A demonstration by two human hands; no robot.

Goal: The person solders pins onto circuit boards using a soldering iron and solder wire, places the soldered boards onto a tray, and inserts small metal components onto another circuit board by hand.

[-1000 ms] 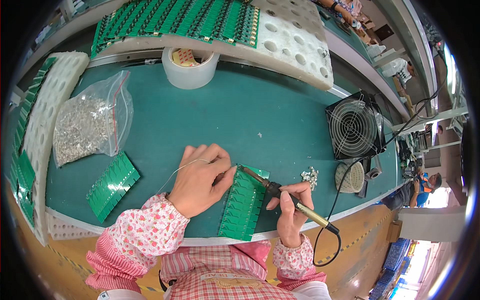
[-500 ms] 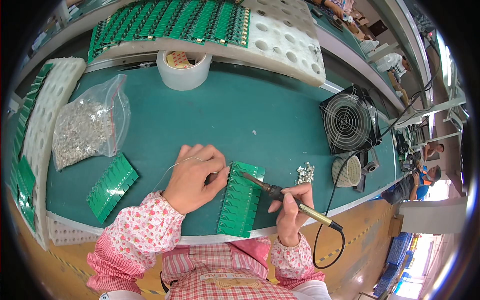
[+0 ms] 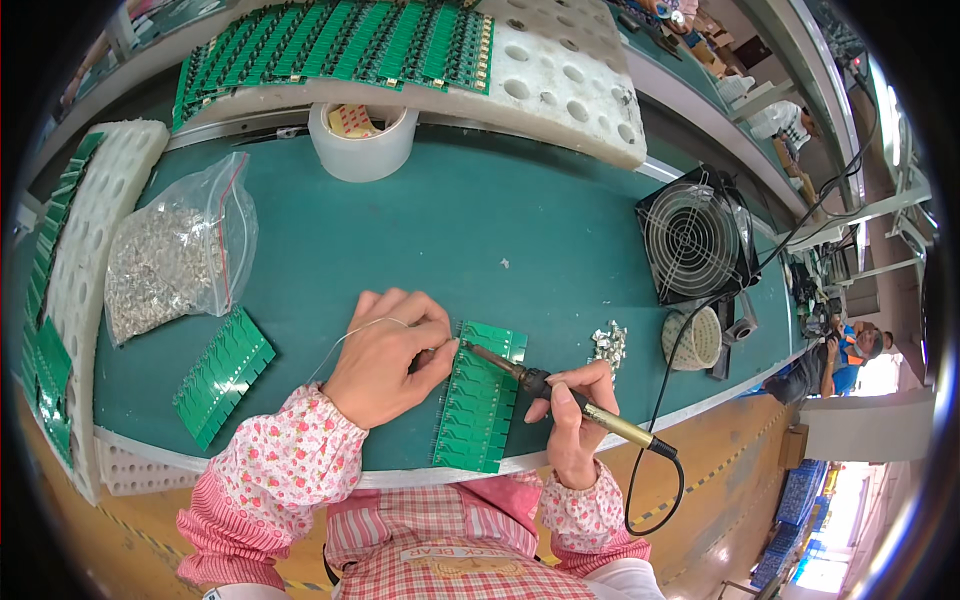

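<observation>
A green circuit board panel point(image 3: 475, 415) lies near the table's front edge, with a row of pins along its left side. My right hand point(image 3: 575, 430) grips a soldering iron point(image 3: 622, 428) with a gold handle. The iron's tip is at the board's upper left corner. Close beside that corner, my left hand point(image 3: 385, 355) is closed, thumb and forefinger pinched together. A thin solder wire point(image 3: 340, 342) runs over its back into the fingers; its working end is hidden or too small to see.
Small metal parts point(image 3: 609, 345) lie right of the board, near a round cup point(image 3: 692, 338) and a fan point(image 3: 690, 238). Leftward are another green board point(image 3: 224, 378) and a bag of metal parts point(image 3: 165, 265). A tape roll point(image 3: 365, 150) stands before a board-filled foam tray point(image 3: 570, 75).
The soldering iron has moved left, its tip shifting from the board's upper middle to its upper left corner beside my left fingertips. My left hand stays about where it was.
</observation>
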